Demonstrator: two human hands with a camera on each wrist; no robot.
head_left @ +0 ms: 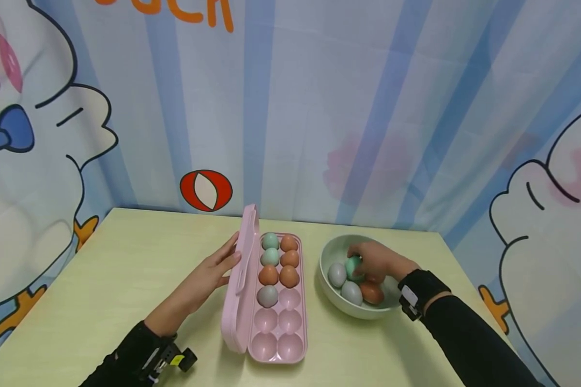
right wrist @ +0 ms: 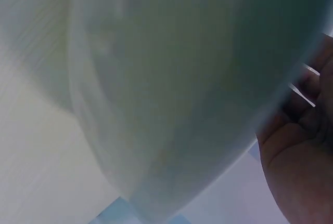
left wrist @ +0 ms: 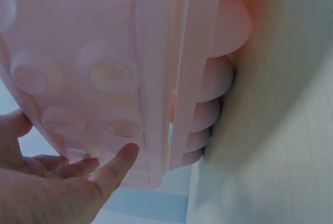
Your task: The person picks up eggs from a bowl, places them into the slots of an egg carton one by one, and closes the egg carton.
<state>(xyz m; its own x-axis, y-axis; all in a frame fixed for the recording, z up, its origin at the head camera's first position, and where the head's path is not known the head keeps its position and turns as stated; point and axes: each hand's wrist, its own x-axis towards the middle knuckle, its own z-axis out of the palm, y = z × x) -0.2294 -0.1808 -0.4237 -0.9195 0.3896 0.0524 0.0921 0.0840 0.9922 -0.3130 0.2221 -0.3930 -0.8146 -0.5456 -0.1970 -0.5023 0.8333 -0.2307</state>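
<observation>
A pink egg carton [head_left: 277, 352] stands upright on the table, its lid [head_left: 236, 301] raised on the left. My left hand [head_left: 212, 271] rests its spread, fairly straight fingers against the lid's outer side; the left wrist view shows those fingers [left wrist: 117, 169] touching it. Inside are two green eggs, several brown eggs [head_left: 289, 277] and one grey egg [head_left: 268, 296]. To the right, my right hand [head_left: 380, 260] reaches into a pale green bowl [head_left: 339, 306] and grips a green egg [head_left: 352, 267]. Grey eggs [head_left: 337, 274] and a brown egg [head_left: 372, 292] lie around it.
The carton's near cups [head_left: 263, 345] hold no eggs. Behind the pale yellow table [head_left: 140, 252] hangs a blue and white striped cloth [head_left: 295, 118] with cartoon ducks. In the right wrist view, the bowl's outer wall [right wrist: 171, 89] hides the eggs.
</observation>
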